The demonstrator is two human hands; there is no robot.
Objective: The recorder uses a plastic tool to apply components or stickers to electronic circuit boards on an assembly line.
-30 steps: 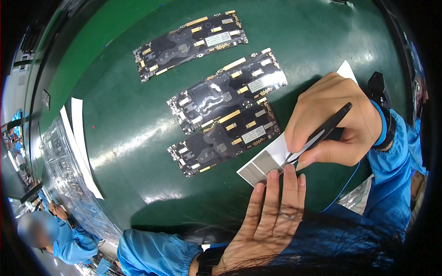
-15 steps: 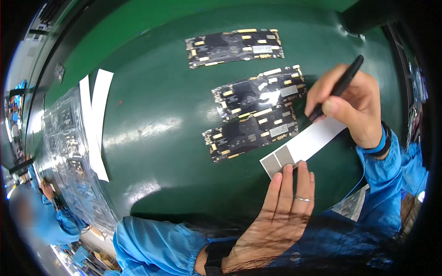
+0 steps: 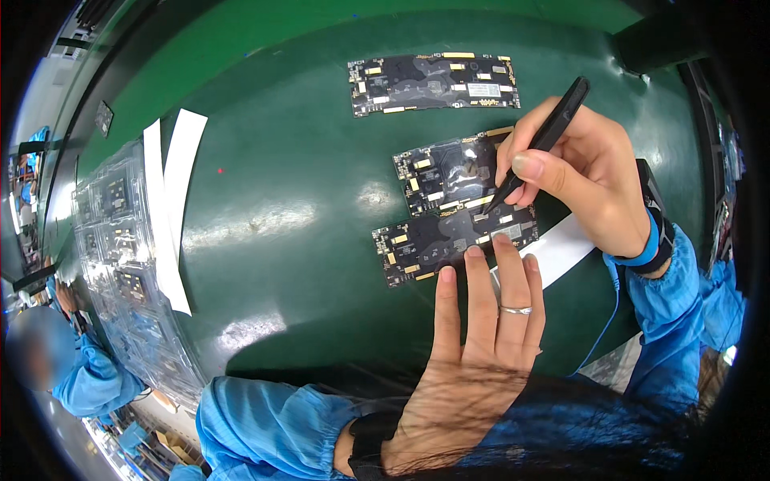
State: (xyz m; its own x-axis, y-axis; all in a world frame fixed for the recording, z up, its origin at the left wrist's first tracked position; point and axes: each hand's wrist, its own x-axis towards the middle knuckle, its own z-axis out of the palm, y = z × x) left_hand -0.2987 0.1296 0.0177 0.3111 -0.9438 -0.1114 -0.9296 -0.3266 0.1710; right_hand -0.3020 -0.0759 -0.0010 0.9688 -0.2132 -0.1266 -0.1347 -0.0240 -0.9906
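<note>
My right hand (image 3: 581, 172) grips a black pen-shaped tool (image 3: 555, 124) with a thin pointed tip. That tip is over the nearest black circuit board (image 3: 437, 244), around its right half; I cannot tell whether it touches. My left hand (image 3: 481, 345) lies with fingers stretched out, fingertips at the near edge of this board and over the end of a white strip (image 3: 565, 248). The grey patches on the strip are mostly hidden. A second board (image 3: 449, 168) lies just behind the nearest one, partly covered by my right fingers. A third board (image 3: 433, 84) lies farther back.
Two long white strips (image 3: 183, 168) lie at the left, beside clear plastic trays (image 3: 128, 232) holding circuit boards. A black post (image 3: 662, 40) stands at the back right. A blue cord (image 3: 603, 337) runs from my right wristband. Another person's blue sleeve (image 3: 96, 377) shows at far left.
My right hand has moved left, bringing the tool from the white strip to over the nearest board. My left fingers have shifted forward and left onto that board's edge. The view has shifted slightly.
</note>
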